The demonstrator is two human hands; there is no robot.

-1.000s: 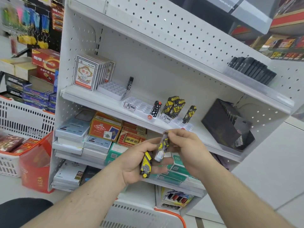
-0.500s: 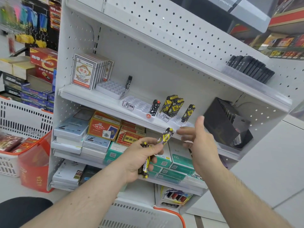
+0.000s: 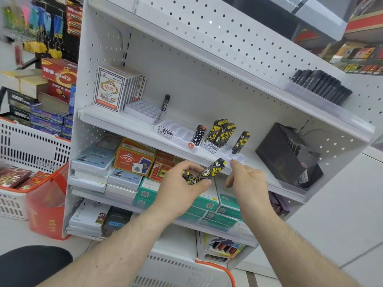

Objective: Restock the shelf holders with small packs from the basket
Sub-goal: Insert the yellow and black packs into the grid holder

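Partly hidden inside the curled left hand [image 3: 182, 183] are slim yellow-and-black packs; one pack [image 3: 213, 169] pokes out clearly between thumb and fingers, tilted up toward the white shelf [image 3: 124, 126], and at least one more [image 3: 187, 176] shows only as a tip behind the knuckles, so the exact count in the grip is unclear. Just right of that pack, the right hand [image 3: 248, 181] holds nothing, its fingers loosely extended, the index tip close to the shelf's front edge. On the shelf, a clear moulded plastic holder [image 3: 178, 130] with rows of round sockets carries one black-and-white pack [image 3: 198, 135], a tight cluster of yellow-black packs [image 3: 221, 131] too overlapped to count, and one lone pack [image 3: 240, 142] to the right. A white slotted basket [image 3: 176, 272] with an orange handle is cut off at the bottom edge, below the shelf
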